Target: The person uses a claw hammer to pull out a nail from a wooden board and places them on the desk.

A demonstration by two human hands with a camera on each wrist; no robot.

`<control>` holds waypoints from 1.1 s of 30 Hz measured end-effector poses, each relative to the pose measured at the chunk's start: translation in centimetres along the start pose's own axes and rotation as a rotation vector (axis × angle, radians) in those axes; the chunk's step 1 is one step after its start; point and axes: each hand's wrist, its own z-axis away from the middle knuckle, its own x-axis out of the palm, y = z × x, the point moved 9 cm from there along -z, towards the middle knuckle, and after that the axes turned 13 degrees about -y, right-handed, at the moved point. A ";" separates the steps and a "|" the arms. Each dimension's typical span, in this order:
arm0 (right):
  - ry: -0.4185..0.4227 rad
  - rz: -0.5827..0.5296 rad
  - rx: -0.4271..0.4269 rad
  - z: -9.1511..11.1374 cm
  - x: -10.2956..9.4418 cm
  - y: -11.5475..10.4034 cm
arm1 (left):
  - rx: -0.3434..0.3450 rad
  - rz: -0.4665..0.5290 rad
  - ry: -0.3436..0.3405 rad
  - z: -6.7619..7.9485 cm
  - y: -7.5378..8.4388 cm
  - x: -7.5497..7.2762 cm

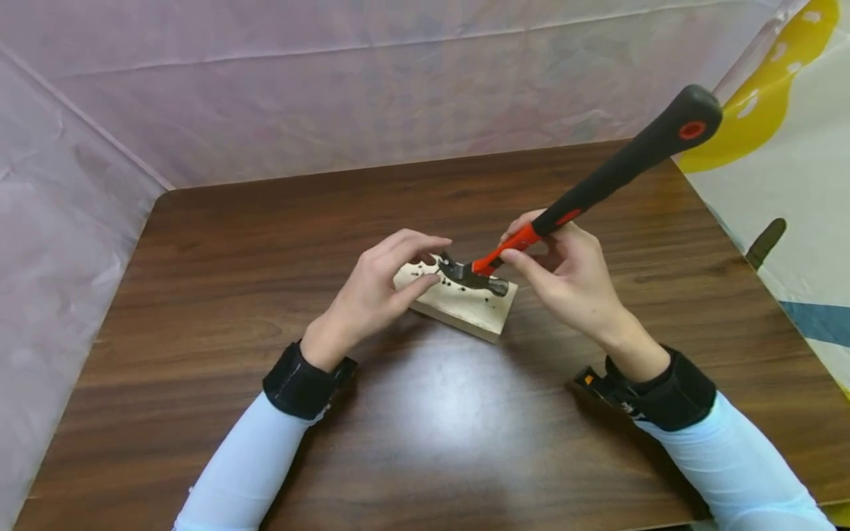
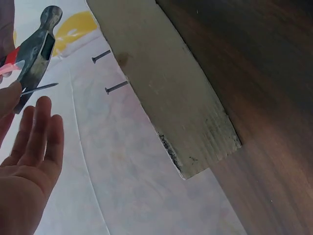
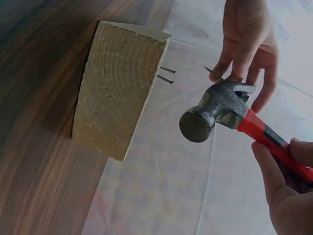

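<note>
My right hand (image 1: 571, 273) holds a claw hammer (image 1: 611, 173) by the red neck of its handle, with the black grip slanting up to the right. The dark metal head hangs over a pale wooden block (image 1: 465, 313). A loose nail (image 2: 44, 88) lies against the hammer's claw, its point sticking out away from the head. Around the claw end is my left hand (image 1: 375, 284), thumb and forefinger apart, the thumb close to the nail. Two nails (image 2: 116, 88) stand partly driven into the block's top face.
Several dark specks, holes or nails, dot the block's top in the head view. The block rests on a brown wood-grain table (image 1: 219, 317). Pale sheeting (image 1: 332, 110) hangs behind the table, and a patterned cloth (image 1: 797, 184) hangs on the right.
</note>
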 end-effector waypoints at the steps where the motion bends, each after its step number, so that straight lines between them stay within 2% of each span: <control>1: -0.007 0.001 0.001 -0.1 0.1 0.0 | 0.002 0.004 0.002 0.0 0.0 0.0; 10: -0.024 -0.010 0.017 -0.4 0.7 -0.2 | 0.000 0.039 0.010 0.1 0.1 0.1; 27: -0.037 0.029 0.007 -0.7 1.1 -0.5 | 0.012 -0.042 0.026 0.3 0.2 -0.5; 33: -0.048 -0.031 -0.011 -0.8 1.2 -0.4 | 0.025 -0.056 0.040 0.3 0.4 -0.9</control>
